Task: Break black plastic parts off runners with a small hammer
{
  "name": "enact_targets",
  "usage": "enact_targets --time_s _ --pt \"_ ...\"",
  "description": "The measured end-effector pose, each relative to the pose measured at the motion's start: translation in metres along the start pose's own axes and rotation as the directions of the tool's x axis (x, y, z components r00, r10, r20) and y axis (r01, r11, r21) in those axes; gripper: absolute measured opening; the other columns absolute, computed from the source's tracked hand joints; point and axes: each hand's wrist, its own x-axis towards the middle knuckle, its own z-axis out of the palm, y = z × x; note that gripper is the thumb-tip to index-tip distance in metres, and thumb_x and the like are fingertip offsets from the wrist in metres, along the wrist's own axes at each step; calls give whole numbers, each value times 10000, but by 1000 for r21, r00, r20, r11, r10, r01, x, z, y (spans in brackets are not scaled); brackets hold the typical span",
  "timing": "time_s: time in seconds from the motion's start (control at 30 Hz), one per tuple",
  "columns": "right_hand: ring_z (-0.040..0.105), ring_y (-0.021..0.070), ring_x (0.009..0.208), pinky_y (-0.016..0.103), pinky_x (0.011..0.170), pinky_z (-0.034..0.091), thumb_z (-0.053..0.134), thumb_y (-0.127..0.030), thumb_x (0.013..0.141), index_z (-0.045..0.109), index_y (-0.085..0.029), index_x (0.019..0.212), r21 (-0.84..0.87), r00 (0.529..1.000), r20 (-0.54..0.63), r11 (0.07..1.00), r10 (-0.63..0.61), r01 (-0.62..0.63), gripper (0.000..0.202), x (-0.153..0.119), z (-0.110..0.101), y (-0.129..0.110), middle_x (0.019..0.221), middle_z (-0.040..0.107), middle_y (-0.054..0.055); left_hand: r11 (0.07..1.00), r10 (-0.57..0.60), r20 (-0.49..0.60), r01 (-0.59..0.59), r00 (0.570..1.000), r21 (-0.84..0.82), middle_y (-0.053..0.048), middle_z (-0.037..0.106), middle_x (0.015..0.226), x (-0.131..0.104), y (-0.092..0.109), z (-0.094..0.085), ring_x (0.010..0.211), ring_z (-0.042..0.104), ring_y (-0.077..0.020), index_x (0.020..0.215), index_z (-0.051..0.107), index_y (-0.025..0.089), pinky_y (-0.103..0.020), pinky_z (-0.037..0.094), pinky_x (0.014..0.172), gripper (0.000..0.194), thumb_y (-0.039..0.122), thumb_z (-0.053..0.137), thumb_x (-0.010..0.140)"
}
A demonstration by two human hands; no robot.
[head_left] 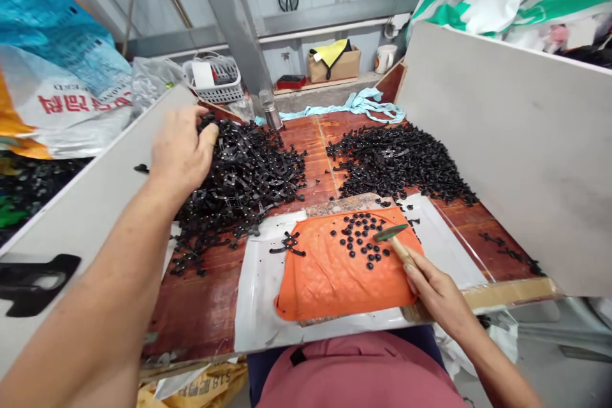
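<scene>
My left hand (184,143), blurred, is at the upper left edge of a heap of black jointed plastic pieces (243,172). Its thumb and forefinger are apart, with nothing visible held; the other fingers are hidden. My right hand (433,284) is closed round the wooden handle of a small hammer (391,233) with a green head. The hammer head is over an orange cloth (329,287), beside several small round black caps (358,234). A black crossed-link piece (290,243) lies at the cloth's left edge.
Another heap of small black parts (401,162) lies at the right. Grey boards (516,140) flank the red-brown table (196,312). Behind are a glass jar (271,111), a pale blue cloth strip (354,105), a plastic basket (217,86) and a mug (385,59).
</scene>
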Motion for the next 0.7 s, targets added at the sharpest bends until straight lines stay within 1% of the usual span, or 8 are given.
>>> enact_targets --time_s 0.07,0.1,0.2,0.27,0.37,0.47,0.6,0.7 --pt "668 208 775 306 732 547 412 -544 1035 494 -216 1494 65 999 9 997 37 -37 569 -1 5 7 844 703 26 999 34 12 -34 999 1 -61 580 1123 -23 2 8 1189 527 -243 1277 581 65 -459 374 1037 502 400 311 1020" --pt "607 183 667 275 642 507 414 -552 1034 518 -203 1454 101 999 5 994 47 -47 556 -2 7 9 732 628 -11 994 99 117 -95 988 -46 -66 607 1114 -42 6 16 1150 545 -230 1204 642 112 -420 401 1026 422 360 366 1004" --pt "484 152 585 251 567 416 430 -565 1027 621 -204 1192 179 999 7 983 41 -41 440 -1 9 12 645 460 -58 942 312 513 -191 800 -276 -59 664 1053 -115 21 51 994 591 -199 1170 684 246 -342 474 929 301 250 485 944" --pt "469 148 601 253 588 408 430 -560 1028 612 -218 985 195 999 22 980 38 -42 390 -1 8 11 658 434 -56 929 363 603 -226 711 -293 -65 663 1061 -158 30 74 1022 577 -220 1186 691 286 -367 469 928 345 174 519 909" --pt "452 145 606 255 585 390 426 -551 1029 523 -230 808 210 999 22 976 49 -52 402 -2 8 8 660 421 -50 944 328 555 -246 764 -219 -87 640 1178 -196 38 100 1090 560 -241 1247 660 285 -402 455 961 392 139 479 932" --pt "438 141 598 254 575 379 431 -547 1025 479 -233 758 217 998 14 974 61 -62 415 -3 8 6 655 424 -48 948 317 491 -274 812 -158 -94 647 1144 -207 40 114 1039 572 -247 1229 669 264 -390 473 934 351 173 449 971" --pt "452 152 594 259 573 378 427 -554 1022 538 -231 853 216 998 14 974 67 -69 381 -3 9 6 642 426 -54 922 382 463 -365 800 -131 -95 666 1053 -210 39 123 960 594 -253 1280 655 261 -404 488 927 386 157 474 956" --pt "458 158 602 262 577 379 426 -563 1019 568 -227 901 213 998 20 975 66 -68 383 -3 10 7 644 432 -54 931 366 479 -309 798 -195 -82 665 1076 -207 38 121 932 625 -232 1289 648 291 -370 513 882 440 118 437 944"
